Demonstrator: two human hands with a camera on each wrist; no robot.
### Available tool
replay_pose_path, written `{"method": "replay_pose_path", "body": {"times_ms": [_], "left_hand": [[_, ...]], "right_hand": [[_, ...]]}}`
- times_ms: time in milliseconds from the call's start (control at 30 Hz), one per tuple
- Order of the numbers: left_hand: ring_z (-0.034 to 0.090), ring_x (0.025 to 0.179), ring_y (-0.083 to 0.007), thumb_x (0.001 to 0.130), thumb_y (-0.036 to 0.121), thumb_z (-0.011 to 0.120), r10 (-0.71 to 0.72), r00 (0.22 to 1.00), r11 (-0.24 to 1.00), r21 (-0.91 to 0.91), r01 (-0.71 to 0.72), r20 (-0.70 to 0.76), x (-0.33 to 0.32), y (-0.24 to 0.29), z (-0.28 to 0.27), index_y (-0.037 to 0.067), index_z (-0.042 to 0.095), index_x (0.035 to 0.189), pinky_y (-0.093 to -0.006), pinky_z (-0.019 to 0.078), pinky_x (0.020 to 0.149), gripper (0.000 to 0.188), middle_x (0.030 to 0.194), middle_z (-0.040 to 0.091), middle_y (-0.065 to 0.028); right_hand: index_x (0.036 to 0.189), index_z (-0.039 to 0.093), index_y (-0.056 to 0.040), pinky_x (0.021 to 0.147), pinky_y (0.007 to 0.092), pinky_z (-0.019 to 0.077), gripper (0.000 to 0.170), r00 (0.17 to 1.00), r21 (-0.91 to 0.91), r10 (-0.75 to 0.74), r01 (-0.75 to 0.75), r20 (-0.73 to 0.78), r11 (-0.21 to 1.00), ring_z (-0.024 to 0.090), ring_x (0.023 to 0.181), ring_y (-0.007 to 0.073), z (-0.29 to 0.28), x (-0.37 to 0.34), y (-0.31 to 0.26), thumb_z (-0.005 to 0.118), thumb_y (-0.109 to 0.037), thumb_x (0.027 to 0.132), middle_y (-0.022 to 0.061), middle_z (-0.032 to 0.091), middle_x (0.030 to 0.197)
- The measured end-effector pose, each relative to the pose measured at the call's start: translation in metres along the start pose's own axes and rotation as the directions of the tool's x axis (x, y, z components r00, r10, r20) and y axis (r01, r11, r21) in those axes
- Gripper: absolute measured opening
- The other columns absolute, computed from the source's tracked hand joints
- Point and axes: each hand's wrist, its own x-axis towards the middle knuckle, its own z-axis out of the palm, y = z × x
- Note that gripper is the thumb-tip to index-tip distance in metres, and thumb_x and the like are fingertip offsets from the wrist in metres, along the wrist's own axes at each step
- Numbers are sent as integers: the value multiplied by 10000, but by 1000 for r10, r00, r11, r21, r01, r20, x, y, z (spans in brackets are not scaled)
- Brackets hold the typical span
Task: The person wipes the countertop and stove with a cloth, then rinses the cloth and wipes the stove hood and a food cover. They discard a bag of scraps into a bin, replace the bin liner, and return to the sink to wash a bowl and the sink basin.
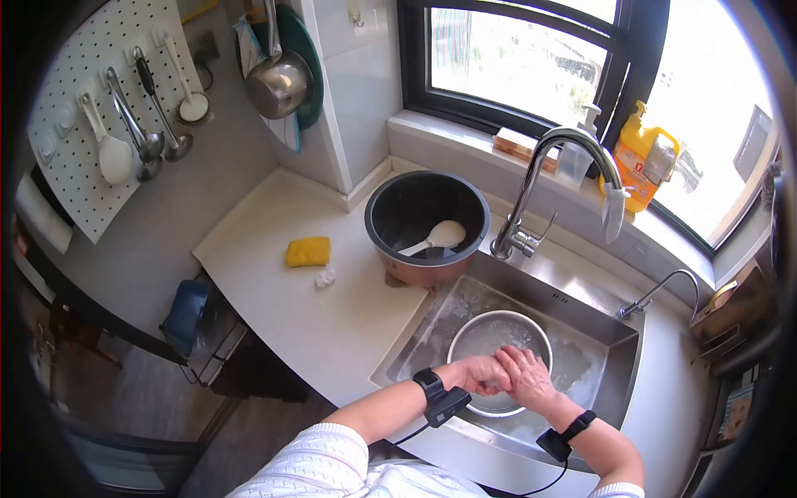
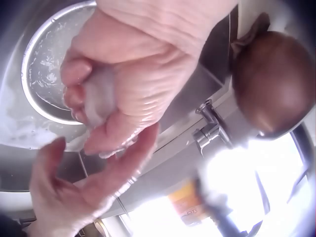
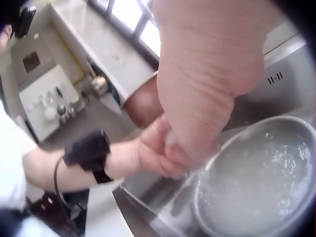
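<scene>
- The left hand (image 2: 143,64) has its fingers curled round a pale lump (image 2: 101,94), whose nature is too blurred to tell.
- The right hand (image 1: 530,380) grasps nothing that shows; its fingers lie loosely spread against the left hand.
- The lump is inside the left fist, above the bowl (image 1: 452,347) of cloudy water (image 3: 252,182) in the sink (image 1: 602,344).
- The step looks like squeezing or rubbing the lump. To do it well, the person should press evenly, heel of the palm against fingers, with the right hand cupped close, since wet skin may let it slip.
- Keeping both hands low over the bowl should catch drips and spare the pot (image 1: 415,270) beside the sink.
</scene>
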Motion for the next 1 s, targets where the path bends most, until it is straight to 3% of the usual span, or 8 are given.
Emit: {"method": "replay_pose_path", "body": {"times_ms": [100,333,433,500,567,700,833,1000], "left_hand": [[398,430,-61,589,-16,582,-51,996,997,54,48,71,19,-14,-12,135,559,675,-203,224,368,176,563,458,34],[346,347,-100,535,8,556,-21,974,909,402,113,-227,41,-31,-11,105,497,570,-261,204,321,118,467,389,9],[504,405,-219,530,40,575,100,932,763,628,153,-349,49,-40,-16,59,566,585,-352,372,366,58,515,525,-88],[628,650,-312,572,77,594,323,873,307,913,268,-365,51,-43,-15,29,642,717,-401,486,560,160,710,631,-170],[610,884,-348,640,122,591,249,872,263,896,358,-422,33,-30,-1,18,659,844,-402,482,756,238,896,631,-203],[617,787,-366,663,136,574,387,840,157,925,346,-380,29,-42,-10,31,665,794,-430,491,696,191,818,632,-206],[620,744,-354,656,178,612,438,873,-51,963,263,-215,21,-37,-10,84,659,759,-432,497,648,147,785,641,-165],[619,757,-347,677,161,603,448,894,-229,969,97,16,-1,-14,7,71,638,778,-407,496,620,140,791,634,-164]], "right_hand": [[1145,470,-92,786,392,449,468,997,8,73,-73,23,997,502,1023,292,21,2,8,585,-140,695,127,480,1181],[928,528,-47,671,384,502,227,944,-135,233,-206,234,969,625,794,304,42,12,20,552,-208,770,157,622,893],[925,536,-55,662,391,504,260,909,-123,281,-255,306,959,636,776,303,50,17,20,567,-257,764,147,639,820],[887,565,-72,670,389,504,320,921,-78,279,-268,272,960,633,757,306,54,16,18,615,-322,693,151,642,795],[839,614,-81,697,393,503,272,899,14,329,-348,289,937,628,768,320,74,17,20,622,-290,665,156,643,795],[819,662,-70,728,404,497,224,852,152,381,-456,358,877,617,809,333,95,16,21,592,-226,675,182,637,831],[802,653,-48,682,369,490,279,912,407,204,-348,355,845,617,736,323,107,14,24,656,-261,622,186,632,771],[825,651,-59,601,264,471,289,687,486,254,-683,681,545,603,698,161,65,11,28,701,-300,675,63,642,743]]}}
